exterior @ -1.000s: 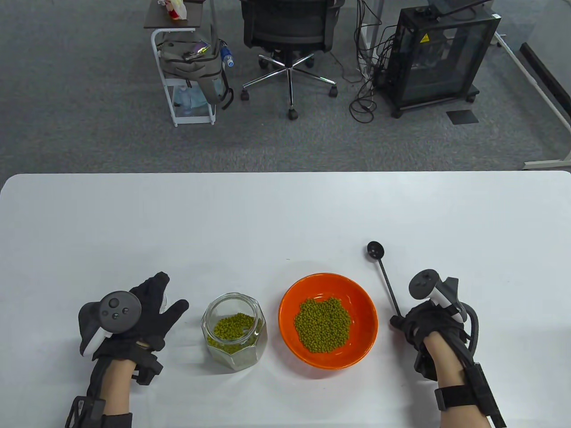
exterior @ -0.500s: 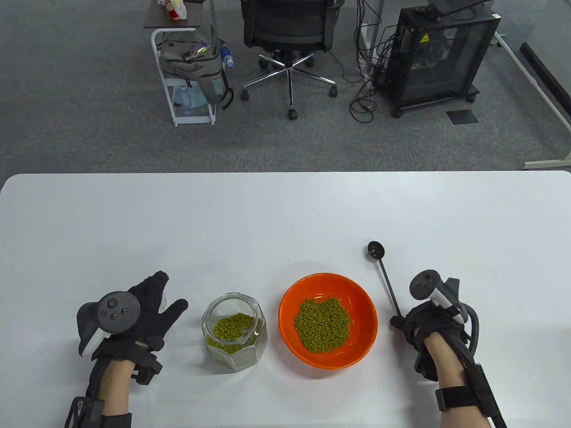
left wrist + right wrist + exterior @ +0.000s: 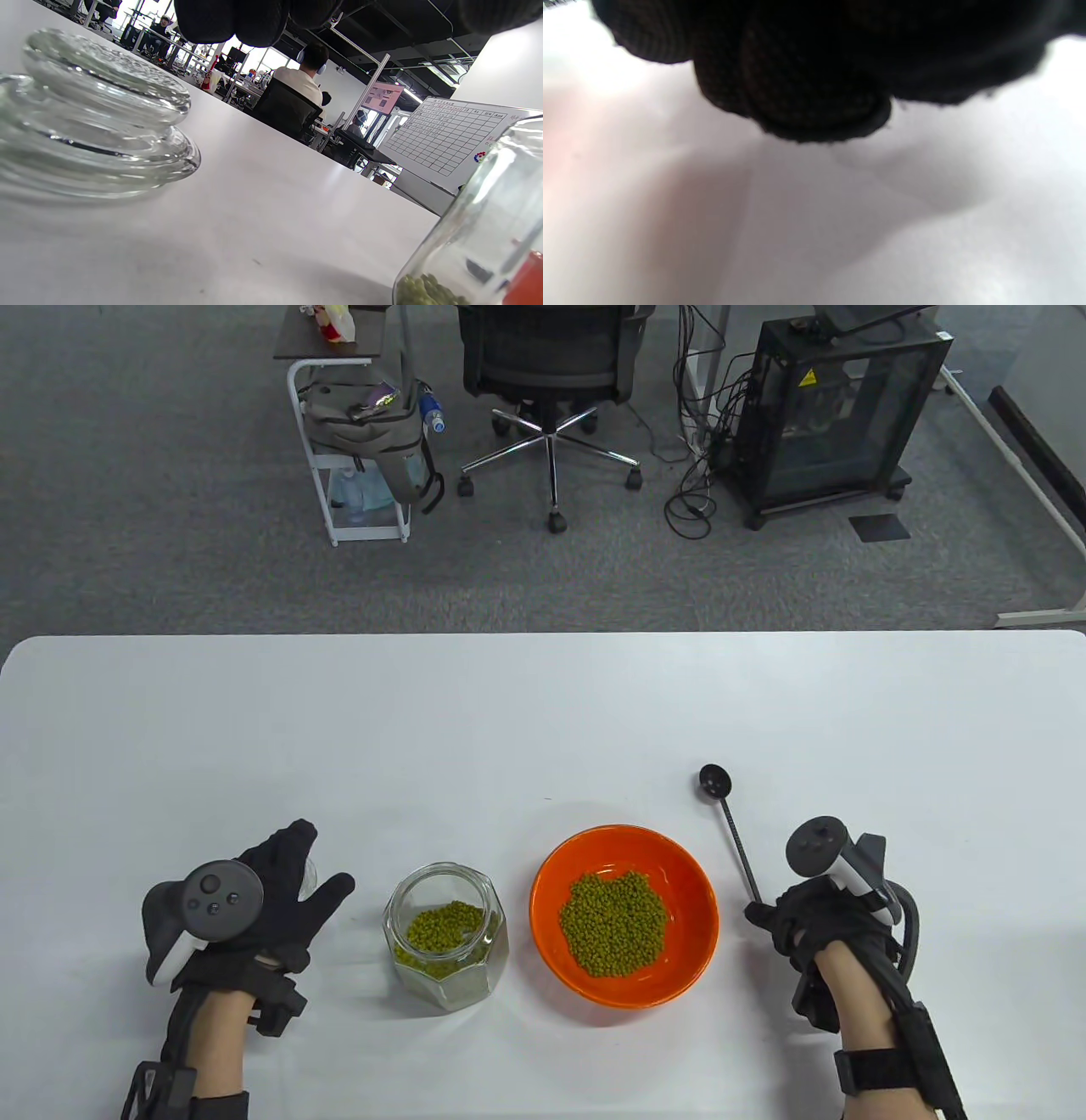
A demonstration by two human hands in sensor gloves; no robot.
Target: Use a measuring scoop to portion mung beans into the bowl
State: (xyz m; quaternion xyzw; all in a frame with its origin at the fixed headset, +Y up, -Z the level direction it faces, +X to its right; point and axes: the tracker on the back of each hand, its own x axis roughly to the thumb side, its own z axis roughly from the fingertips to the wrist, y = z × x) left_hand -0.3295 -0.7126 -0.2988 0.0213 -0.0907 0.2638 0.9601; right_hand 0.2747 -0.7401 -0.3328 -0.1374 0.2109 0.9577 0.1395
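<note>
An orange bowl [image 3: 551,933] holding a heap of mung beans [image 3: 612,925] stands at the front centre. Left of it is an open glass jar [image 3: 447,935], also seen in the left wrist view as the jar [image 3: 488,220], with beans at its bottom. The black measuring scoop [image 3: 730,827] lies flat on the table right of the bowl, its cup empty. My right hand [image 3: 776,918] has curled fingers around the near end of the scoop's handle. My left hand [image 3: 297,874] hovers with straight fingers over the glass lid [image 3: 97,123], which lies on the table.
The white table [image 3: 543,712] runs far back behind the bowl and jar. Beyond its far edge are an office chair [image 3: 551,364], a small cart [image 3: 356,432] and a black cabinet [image 3: 840,407] on the carpet.
My right hand has shifted slightly right and towards me; the scoop has stayed where it lies. My left hand has drifted a little to the left.
</note>
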